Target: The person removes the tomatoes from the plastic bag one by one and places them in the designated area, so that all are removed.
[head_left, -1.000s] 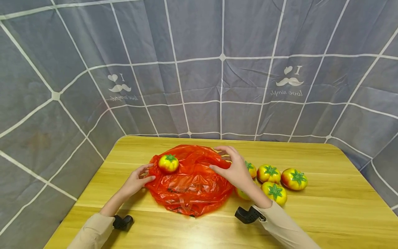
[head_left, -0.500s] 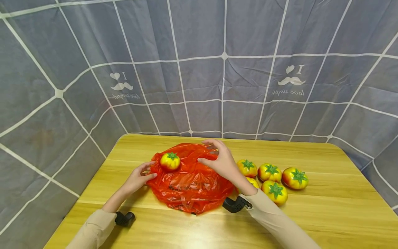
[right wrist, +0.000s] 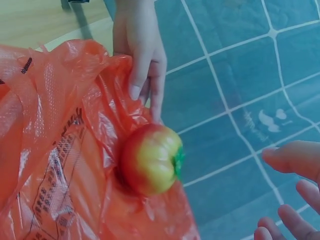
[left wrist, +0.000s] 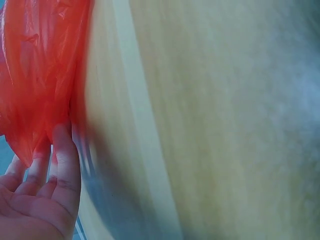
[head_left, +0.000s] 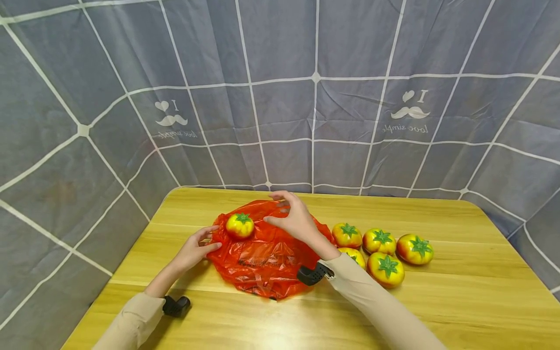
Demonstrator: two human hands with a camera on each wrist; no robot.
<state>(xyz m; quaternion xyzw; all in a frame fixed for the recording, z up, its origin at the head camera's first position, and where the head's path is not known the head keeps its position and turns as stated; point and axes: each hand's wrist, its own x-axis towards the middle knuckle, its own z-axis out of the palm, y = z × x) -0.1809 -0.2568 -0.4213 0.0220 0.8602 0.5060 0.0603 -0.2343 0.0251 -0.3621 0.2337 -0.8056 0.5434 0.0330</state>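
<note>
A crumpled red plastic bag (head_left: 262,265) lies on the wooden table, dark lettering on its upper side. Atop its far left part sits a yellow-and-red toy tomato (head_left: 239,227) with a green star-shaped leaf. My left hand (head_left: 192,250) holds the bag's left edge between thumb and fingers, close beside the tomato; the left wrist view shows the bag film (left wrist: 42,70) gathered at the fingertips. Above the bag, my right hand (head_left: 295,222) is spread, thumb and fingers apart with nothing between them. In the right wrist view its thumb (right wrist: 300,159) is away from the tomato (right wrist: 150,160).
Several more toy tomatoes (head_left: 386,270) stand in a cluster on the table right of the bag, close to my right forearm. A grey cloth (head_left: 284,116) with white grid lines hangs behind the table (head_left: 472,282) and at its sides.
My right hand has moved left across the bag, toward the tomato on it, uncovering more of the right-hand cluster. The left hand stays at the bag's edge.
</note>
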